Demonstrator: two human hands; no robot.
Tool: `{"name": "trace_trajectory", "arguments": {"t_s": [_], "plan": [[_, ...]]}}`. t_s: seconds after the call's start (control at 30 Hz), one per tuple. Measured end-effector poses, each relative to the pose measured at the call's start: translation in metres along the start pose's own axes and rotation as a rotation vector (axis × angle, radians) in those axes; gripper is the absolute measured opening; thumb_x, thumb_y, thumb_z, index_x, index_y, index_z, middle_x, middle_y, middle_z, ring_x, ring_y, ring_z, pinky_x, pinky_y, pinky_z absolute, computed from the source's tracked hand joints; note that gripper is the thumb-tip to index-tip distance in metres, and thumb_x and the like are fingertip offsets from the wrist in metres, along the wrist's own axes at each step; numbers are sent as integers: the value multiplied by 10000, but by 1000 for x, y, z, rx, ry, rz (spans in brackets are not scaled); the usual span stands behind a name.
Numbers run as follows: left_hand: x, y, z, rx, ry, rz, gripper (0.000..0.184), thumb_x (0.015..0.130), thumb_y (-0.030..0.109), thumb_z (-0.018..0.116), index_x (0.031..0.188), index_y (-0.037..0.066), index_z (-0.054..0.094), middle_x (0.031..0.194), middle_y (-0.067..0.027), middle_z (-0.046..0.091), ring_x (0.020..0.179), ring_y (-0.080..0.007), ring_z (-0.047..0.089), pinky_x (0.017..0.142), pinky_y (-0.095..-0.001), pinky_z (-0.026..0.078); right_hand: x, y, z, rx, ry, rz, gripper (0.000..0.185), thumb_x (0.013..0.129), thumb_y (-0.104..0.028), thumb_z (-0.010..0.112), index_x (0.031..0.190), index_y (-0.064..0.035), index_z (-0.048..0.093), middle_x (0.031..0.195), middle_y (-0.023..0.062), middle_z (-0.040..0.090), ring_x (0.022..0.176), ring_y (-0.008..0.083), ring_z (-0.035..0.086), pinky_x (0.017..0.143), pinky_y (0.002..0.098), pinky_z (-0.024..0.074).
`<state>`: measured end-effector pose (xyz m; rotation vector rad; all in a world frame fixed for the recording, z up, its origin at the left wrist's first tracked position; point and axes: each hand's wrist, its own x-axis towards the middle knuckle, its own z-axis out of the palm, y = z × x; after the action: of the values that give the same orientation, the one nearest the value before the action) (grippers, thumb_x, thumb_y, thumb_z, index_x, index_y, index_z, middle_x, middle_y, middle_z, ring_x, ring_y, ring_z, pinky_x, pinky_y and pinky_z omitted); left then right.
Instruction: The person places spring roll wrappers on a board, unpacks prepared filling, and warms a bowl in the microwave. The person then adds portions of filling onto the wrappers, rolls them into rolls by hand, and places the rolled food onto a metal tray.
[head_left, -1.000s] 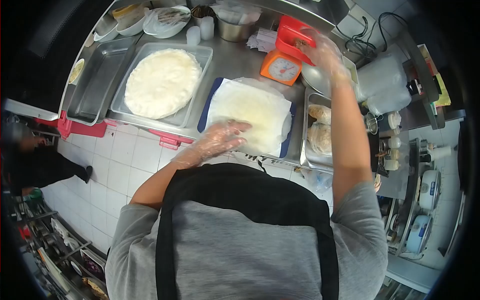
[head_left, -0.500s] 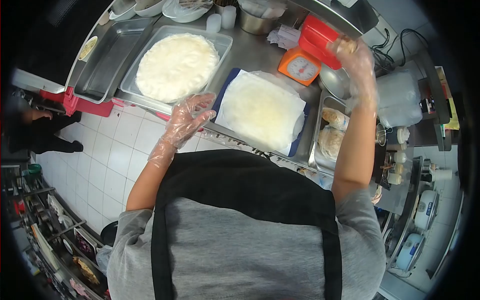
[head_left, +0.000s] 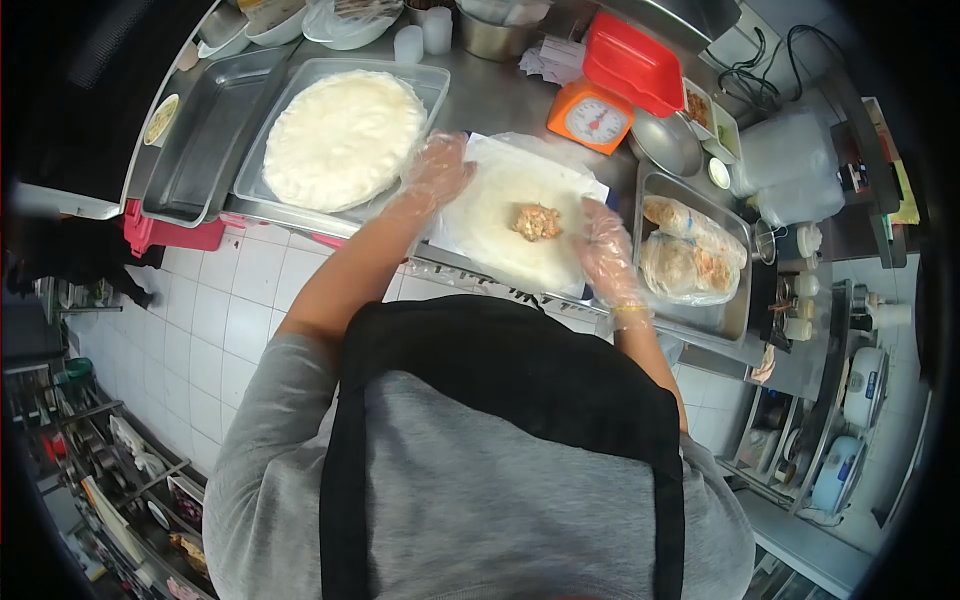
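Note:
A lump of orange-and-white filling [head_left: 537,222] sits right of centre on a thin, pale round wrapper sheet [head_left: 490,215]. White paper and a dark blue board [head_left: 597,192] lie under the sheet. My left hand [head_left: 440,170], in a clear plastic glove, is at the sheet's upper left edge, fingers extended and holding nothing visible. My right hand [head_left: 607,255], gloved too, rests at the sheet's right edge beside the filling, its fingers loosely stretched. An orange kitchen scale [head_left: 592,120] with a red tray [head_left: 633,65] on it stands behind the board.
At left, a clear tray [head_left: 440,85] holds a big stack of white round wrappers [head_left: 345,140], beside a dark metal pan [head_left: 210,140]. At right, a steel tray [head_left: 745,300] contains bagged filling [head_left: 690,265]. A metal bowl [head_left: 668,143] stands near the scale.
My right hand has come down from the scale to the sheet's right edge, and the filling now lies on the sheet. My left hand has moved up and right onto the sheet's edge.

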<state>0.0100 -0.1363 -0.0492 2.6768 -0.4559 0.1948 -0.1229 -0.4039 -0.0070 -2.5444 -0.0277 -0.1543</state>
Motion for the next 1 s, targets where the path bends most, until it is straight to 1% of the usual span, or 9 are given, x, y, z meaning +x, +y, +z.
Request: {"name": "trace_trajectory", "arguments": {"t_s": [0.07,0.27,0.4,0.5,0.6,0.67,0.73,0.83,1.0], "plan": [[17,-2,2,31,-55,-15,389,827,258,660,1144,38,605,1105,-189,646,1089,-358,611,930,-479,499,10,43,13,-93,249,-258,517,832,-227,639,1312,-58,549,1199,265,600,1139,403,573,979,479,468],[33,0,5,166,-237,54,280,820,214,640,1023,21,638,1093,-164,648,1064,-356,616,918,-470,483,75,12,4,-234,84,217,471,824,-89,580,1294,-85,559,1157,208,652,1037,393,632,938,474,481],[29,-38,45,168,-135,218,205,834,180,613,991,55,656,1033,-153,678,992,-333,658,867,-459,531,97,44,19,-166,116,85,484,802,-95,616,1283,-96,566,1154,195,654,1056,388,626,917,468,491],[4,-4,-3,-9,-8,-55,241,824,195,654,1025,61,653,1093,-147,657,1046,-338,627,929,-457,501,97,37,10,-200,91,-8,514,774,-85,654,1280,-95,566,1161,189,648,1065,377,624,906,445,501],[-8,27,-26,-73,255,350,333,795,238,718,1075,71,647,1157,-148,618,1107,-358,582,1001,-463,448,76,20,-8,-138,56,-205,534,750,-83,693,1268,-89,566,1177,185,640,1094,374,615,925,424,498],[-26,55,-33,-351,-67,560,522,734,230,808,1207,86,643,1238,-145,603,1231,-349,503,1073,-452,391,51,2,-12,48,-141,-356,541,741,-95,721,1259,-84,566,1194,181,635,1121,366,609,959,407,489],[-39,73,-20,-467,-126,811,436,755,222,800,1155,110,667,1228,-120,607,1213,-329,521,1065,-453,396,25,-39,-17,201,-278,-125,544,737,-170,783,1231,-55,586,1204,157,642,1144,338,604,994,397,464],[-45,72,8,-545,-113,716,292,814,194,749,1086,107,692,1201,-108,623,1168,-305,545,1028,-428,420,8,-44,2,491,-150,-319,511,762,-199,800,1222,-69,619,1160,149,661,1118,330,617,952,385,480],[-40,57,13,-580,-163,510,206,867,193,692,1048,96,709,1086,-115,676,1018,-301,619,937,-409,481,1,-13,43,77,92,-277,449,797,-169,743,1220,-83,619,1120,175,648,1069,383,594,932,440,470]]}}
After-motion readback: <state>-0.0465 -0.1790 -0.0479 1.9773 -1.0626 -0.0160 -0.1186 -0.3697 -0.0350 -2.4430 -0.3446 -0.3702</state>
